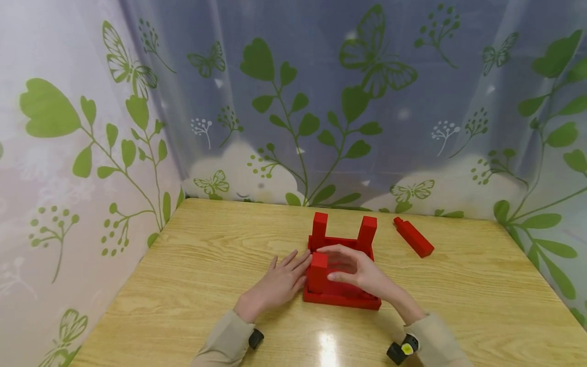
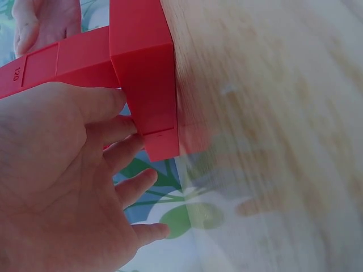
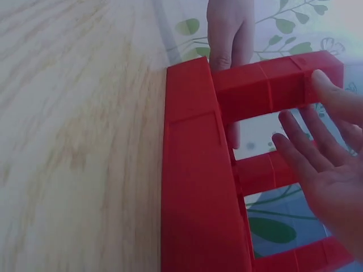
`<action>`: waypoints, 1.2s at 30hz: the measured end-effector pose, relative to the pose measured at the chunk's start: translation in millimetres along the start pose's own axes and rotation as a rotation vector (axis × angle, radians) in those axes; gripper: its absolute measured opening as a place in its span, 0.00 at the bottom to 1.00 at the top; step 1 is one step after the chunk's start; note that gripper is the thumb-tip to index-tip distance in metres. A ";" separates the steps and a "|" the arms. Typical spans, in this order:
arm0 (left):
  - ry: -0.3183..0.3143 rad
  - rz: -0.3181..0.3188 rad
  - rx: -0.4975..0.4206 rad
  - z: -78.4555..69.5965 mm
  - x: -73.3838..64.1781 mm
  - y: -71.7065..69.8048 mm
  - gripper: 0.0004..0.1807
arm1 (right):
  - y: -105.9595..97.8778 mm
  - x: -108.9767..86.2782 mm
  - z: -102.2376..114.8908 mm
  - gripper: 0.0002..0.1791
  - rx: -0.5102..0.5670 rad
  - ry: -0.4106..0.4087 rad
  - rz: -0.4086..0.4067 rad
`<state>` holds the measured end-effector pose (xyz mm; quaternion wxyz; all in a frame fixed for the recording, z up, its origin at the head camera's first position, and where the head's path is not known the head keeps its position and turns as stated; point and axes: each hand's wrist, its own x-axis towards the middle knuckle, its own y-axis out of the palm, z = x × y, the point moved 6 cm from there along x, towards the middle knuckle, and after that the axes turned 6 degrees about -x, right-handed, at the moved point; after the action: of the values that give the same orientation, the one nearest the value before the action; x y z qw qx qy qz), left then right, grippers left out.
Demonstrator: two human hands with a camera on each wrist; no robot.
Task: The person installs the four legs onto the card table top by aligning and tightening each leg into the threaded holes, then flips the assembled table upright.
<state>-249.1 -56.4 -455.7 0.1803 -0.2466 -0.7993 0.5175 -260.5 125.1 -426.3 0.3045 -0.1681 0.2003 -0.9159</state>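
A red tray-like base [image 1: 341,302] lies on the table with three square red legs standing up from it. My right hand [image 1: 367,270] reaches over the base and pinches the front-left leg [image 1: 318,279] near its top, thumb on the near side and index finger behind; the other fingers hang loosely. In the left wrist view this leg [image 2: 85,54] bears the mark "120". My left hand [image 1: 279,288] lies at the base's left side, fingers extended, fingertips at its edge. Two more legs, back-left [image 1: 319,230] and back-right [image 1: 368,232], stand at the far corners.
A loose red leg [image 1: 414,238] with a narrower peg end lies on the wooden table [image 1: 206,255], right of the base. Behind and beside the table hangs a curtain [image 1: 312,153] with leaf and butterfly prints.
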 end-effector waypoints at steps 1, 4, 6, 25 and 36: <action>-0.001 0.000 0.001 0.3 0.1 0.1 0.30 | -2.5 -1.5 0.1 0.29 0.018 -0.002 -0.010; -0.002 -0.001 0.001 1.1 0.4 0.3 0.30 | -9.9 -6.0 -0.5 0.27 0.065 -0.021 -0.022; -0.002 -0.005 0.000 1.2 0.6 0.0 0.30 | -15.0 -9.7 -1.5 0.26 0.085 -0.034 -0.025; 0.014 -0.019 0.001 0.5 -0.6 0.4 0.29 | -106.0 -64.9 -29.8 0.28 -0.070 -0.034 -0.428; 0.012 -0.012 0.001 -1.6 -0.6 0.5 0.29 | -151.9 -75.7 -58.6 0.32 -0.402 0.218 -0.513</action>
<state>-247.6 -55.4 -455.5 0.1883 -0.2447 -0.7994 0.5154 -302.8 299.5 -419.7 0.0016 -0.1708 0.3594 -0.9174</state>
